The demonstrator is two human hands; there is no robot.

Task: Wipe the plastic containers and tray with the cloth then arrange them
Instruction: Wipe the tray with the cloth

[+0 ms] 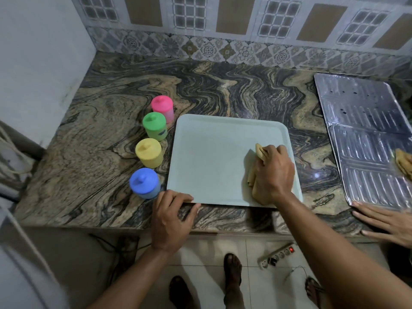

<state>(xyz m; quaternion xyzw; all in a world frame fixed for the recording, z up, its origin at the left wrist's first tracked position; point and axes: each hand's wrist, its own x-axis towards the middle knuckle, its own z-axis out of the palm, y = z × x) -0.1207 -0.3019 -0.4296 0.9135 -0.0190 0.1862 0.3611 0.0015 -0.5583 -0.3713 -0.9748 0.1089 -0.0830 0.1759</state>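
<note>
Pale green tray (214,157) flat on marble counter (100,175), near edge. L hand (171,219) gripping tray's near-left corner. R hand (274,172) clutching tan cloth (254,175) on tray's right side. Blue (145,183), yellow (149,153), green (155,126), pink container (162,108) lined up just left of tray.

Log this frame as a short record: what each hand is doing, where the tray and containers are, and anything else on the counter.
left hand: grips the tray's near left corner
right hand: presses a tan cloth onto the tray's right side
tray: pale, flat on the marble counter, near edge at the counter's front
containers: four lidded, in a row left of the tray, off it: pink, green, yellow, blue
other: metal sheet at right; another person's hand
</note>
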